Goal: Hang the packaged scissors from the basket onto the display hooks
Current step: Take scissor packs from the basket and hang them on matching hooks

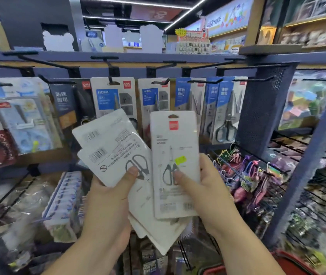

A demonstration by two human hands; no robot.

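My left hand (108,197) grips a fanned stack of white scissor packs (110,147), backs and barcodes facing me, some upside down. My right hand (203,185) pinches a single white scissor pack (175,155) upright, its front toward me, with a red logo, a yellow sticker and a hang hole at the top. Both are held in front of the display rack. Black display hooks (110,80) jut out from the blue rail above, several of them carrying hung scissor packs (225,108). The red basket (289,261) shows only as a rim at the bottom right.
A blue perforated upright panel (261,108) stands right of the scissor row. Wire racks (307,185) with small colourful trinkets fill the right side. Blue stationery packs (25,116) hang at the left, and boxed goods lie on lower shelves.
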